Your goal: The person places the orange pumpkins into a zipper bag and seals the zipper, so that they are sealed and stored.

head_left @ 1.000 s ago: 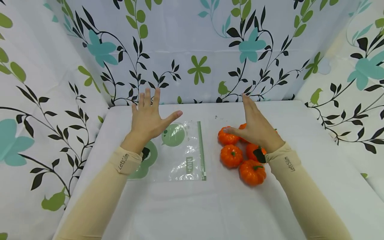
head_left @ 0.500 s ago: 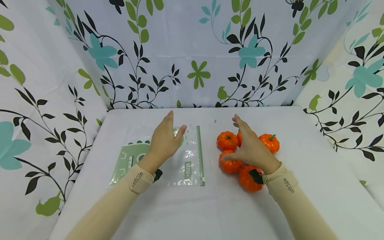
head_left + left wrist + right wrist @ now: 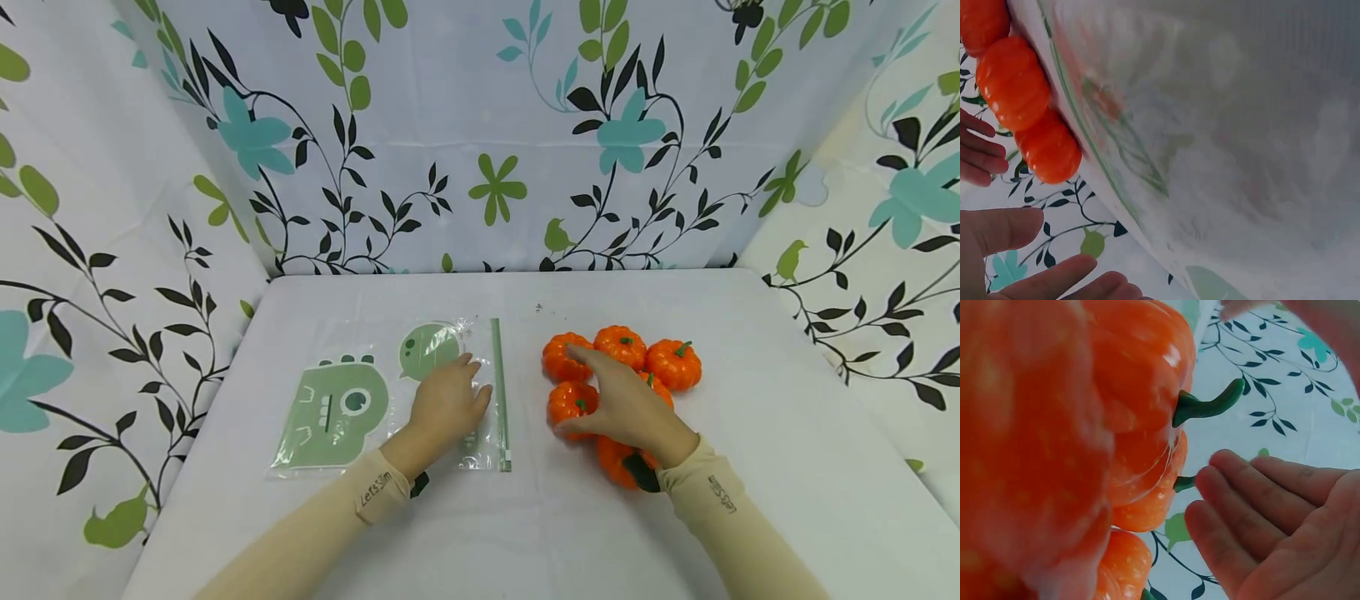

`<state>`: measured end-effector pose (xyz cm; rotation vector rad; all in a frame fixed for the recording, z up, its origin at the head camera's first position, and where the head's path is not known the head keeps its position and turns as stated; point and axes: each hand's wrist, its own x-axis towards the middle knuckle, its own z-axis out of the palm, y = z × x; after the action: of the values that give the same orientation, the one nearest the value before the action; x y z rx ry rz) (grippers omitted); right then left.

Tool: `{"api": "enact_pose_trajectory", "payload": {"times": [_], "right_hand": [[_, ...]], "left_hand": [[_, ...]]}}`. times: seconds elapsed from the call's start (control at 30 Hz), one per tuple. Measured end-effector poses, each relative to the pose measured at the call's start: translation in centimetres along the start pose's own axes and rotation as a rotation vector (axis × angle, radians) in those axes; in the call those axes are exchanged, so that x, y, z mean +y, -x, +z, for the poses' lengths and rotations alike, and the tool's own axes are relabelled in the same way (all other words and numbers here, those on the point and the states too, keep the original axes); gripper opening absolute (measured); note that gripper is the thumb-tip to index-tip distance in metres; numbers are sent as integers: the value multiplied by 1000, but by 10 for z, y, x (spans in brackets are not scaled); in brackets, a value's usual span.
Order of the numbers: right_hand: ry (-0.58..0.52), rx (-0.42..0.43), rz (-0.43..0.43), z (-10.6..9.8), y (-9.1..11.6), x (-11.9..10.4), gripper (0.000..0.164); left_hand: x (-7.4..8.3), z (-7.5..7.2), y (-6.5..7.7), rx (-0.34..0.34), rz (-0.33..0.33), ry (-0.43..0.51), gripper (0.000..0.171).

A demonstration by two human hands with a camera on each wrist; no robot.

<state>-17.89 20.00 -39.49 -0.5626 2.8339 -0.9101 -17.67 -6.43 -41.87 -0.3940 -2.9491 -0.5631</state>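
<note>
My left hand (image 3: pixel 447 408) is over the right part of a clear zip bag (image 3: pixel 330 417) printed with green cartoon shapes, its thumb and fingers extended, holding nothing. In the left wrist view the thumb (image 3: pixel 1010 229) stands apart from the fingers, beside the blurred plastic of the bag (image 3: pixel 1197 156). My right hand (image 3: pixel 630 408) hovers among several small orange pumpkins, thumb and fingers spread to either side of one pumpkin (image 3: pixel 567 402). Its fingers (image 3: pixel 1260 519) look loosely extended in the right wrist view, near a pumpkin (image 3: pixel 1141 375) with a curved green stem.
The bag lies flat on a white-covered table (image 3: pixel 465 533), its green zip edge (image 3: pixel 500 392) facing the pumpkins. Another pumpkin (image 3: pixel 672 365) sits at the right of the cluster. A leaf-patterned curtain (image 3: pixel 420 125) surrounds the table's back and sides.
My left hand has come down and moved right across the bag, uncovering its large green print. The right hand has lowered and moved slightly toward me over the pumpkins.
</note>
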Motion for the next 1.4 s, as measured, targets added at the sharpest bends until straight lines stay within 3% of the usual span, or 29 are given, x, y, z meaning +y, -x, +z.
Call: {"api": "enact_pose_trajectory", "payload": {"times": [0.2, 0.5, 0.83, 1.2, 1.4], "right_hand": [[91, -17, 48, 0, 7, -1, 102], [184, 13, 88, 3, 13, 0, 91], [207, 15, 107, 0, 17, -2, 86], [259, 11, 123, 9, 15, -2, 86], [302, 29, 105, 14, 17, -3, 86]], "left_hand": [[9, 17, 8, 0, 67, -98, 25], [23, 30, 13, -64, 64, -142, 54], [29, 31, 11, -105, 74, -224, 51], [25, 35, 11, -33, 112, -195, 41], [20, 36, 12, 42, 147, -183, 34]]}}
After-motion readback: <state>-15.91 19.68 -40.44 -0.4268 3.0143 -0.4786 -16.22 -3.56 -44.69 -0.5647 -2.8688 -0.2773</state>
